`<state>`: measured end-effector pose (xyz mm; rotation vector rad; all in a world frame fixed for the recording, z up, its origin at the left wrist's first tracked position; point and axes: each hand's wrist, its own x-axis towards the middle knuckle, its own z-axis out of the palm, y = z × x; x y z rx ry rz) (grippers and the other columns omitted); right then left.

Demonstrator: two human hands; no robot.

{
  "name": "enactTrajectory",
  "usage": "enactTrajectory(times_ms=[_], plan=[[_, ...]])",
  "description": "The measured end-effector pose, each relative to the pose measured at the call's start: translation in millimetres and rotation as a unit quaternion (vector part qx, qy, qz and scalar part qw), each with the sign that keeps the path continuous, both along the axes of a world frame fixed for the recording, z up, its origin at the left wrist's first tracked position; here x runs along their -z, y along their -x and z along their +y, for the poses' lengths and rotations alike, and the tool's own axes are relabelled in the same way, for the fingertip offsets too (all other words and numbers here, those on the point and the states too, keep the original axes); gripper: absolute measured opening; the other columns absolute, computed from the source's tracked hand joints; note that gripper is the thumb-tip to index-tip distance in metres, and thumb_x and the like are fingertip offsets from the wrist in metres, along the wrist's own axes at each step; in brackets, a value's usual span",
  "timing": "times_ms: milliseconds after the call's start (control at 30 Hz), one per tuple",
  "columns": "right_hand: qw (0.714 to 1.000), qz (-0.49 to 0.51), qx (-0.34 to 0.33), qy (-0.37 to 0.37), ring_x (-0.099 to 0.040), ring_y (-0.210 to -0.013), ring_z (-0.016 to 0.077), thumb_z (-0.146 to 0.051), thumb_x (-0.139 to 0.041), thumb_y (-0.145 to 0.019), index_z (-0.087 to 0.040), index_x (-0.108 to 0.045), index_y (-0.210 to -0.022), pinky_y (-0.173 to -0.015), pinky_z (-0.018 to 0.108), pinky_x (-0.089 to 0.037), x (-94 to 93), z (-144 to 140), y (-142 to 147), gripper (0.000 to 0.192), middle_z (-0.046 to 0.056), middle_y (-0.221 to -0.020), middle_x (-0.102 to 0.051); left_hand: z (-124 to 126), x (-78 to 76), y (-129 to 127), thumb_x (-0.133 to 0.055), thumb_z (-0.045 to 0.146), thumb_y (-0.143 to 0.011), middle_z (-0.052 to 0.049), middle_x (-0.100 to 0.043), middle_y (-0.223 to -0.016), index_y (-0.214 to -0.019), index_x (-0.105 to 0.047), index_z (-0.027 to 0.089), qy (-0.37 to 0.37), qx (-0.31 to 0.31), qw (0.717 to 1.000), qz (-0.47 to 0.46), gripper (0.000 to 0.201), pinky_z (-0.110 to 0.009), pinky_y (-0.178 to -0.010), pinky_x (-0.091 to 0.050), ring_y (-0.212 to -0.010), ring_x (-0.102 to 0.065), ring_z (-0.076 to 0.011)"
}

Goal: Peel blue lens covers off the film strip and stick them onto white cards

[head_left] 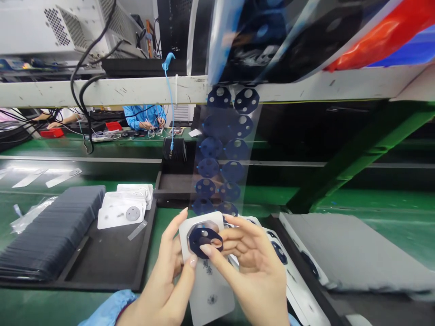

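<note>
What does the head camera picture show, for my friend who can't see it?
Two bare hands hold a small white card while the left hand and right hand press a dark blue round sticker onto it. Behind them hangs a clear strip of blue stickers, and a black tray with white cards lies to the left on the green bench.
</note>
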<state>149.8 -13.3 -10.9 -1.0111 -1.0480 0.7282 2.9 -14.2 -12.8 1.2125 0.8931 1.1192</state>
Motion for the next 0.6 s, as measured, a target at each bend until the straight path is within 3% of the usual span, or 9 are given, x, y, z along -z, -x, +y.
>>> enactTrajectory(times_ms=[167, 467, 600], plan=[[1.0, -0.006, -0.006, -0.007, -0.073, -0.067, 0.0146, -0.014, -0.084, -0.077, -0.027, -0.067, -0.114, -0.063, 0.024, -0.066, 0.8, -0.1, 0.9, 0.043, -0.002, -0.081, -0.074, 5.3, 3.0, 8.3, -0.056, 0.043, -0.101, -0.007, -0.054, -0.156, -0.159, -0.023, 0.04, -0.008, 0.065, 0.998, 0.017, 0.066, -0.034, -0.105, -0.054, -0.131, -0.063, -0.0274], [1.0, 0.018, 0.012, 0.008, -0.072, -0.071, 0.0117, -0.012, -0.082, -0.077, -0.031, -0.067, -0.114, -0.066, 0.019, -0.063, -0.9, -3.8, 7.4, 0.044, -0.004, -0.085, -0.074, -2.1, 0.6, -3.9, -0.053, 0.037, -0.104, -0.003, -0.061, -0.15, -0.153, -0.032, 0.041, -0.02, 0.018, 0.999, -0.028, 0.054, -0.032, -0.104, -0.054, -0.126, -0.067, -0.0226], [1.0, 0.009, 0.014, 0.0, -0.072, -0.072, 0.0122, -0.013, -0.082, -0.078, -0.032, -0.067, -0.115, -0.067, 0.02, -0.063, 1.1, -3.0, 7.1, 0.044, -0.004, -0.086, -0.074, -2.0, 0.1, -4.0, -0.054, 0.039, -0.103, -0.007, -0.06, -0.151, -0.154, -0.032, 0.037, -0.017, 0.012, 1.0, -0.016, 0.055, -0.032, -0.103, -0.054, -0.126, -0.066, -0.0244]])
